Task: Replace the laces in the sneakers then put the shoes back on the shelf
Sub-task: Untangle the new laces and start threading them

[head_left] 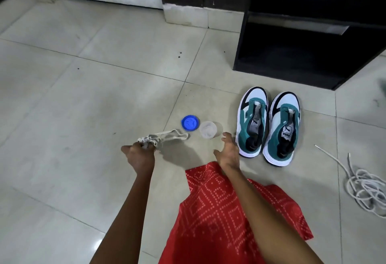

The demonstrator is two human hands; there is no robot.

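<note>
Just past the red garment [219, 211], the left hand [140, 157] clutches a bundle of white laces [169, 135]. They look limp and light, probably best taken by a tip for threading. The right hand [227, 150] hangs loose-fingered, holding nothing, beside a clear tub [208, 129] and blue lid [190, 123]. Beyond, two unlaced sneakers [252, 121] stand together on the floor [83, 75], before the dark shelf [292, 58].

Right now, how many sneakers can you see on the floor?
2. One teal, white and black sneaker stands near the right hand; its matching partner stands beside it, farther right. No others visible.
</note>
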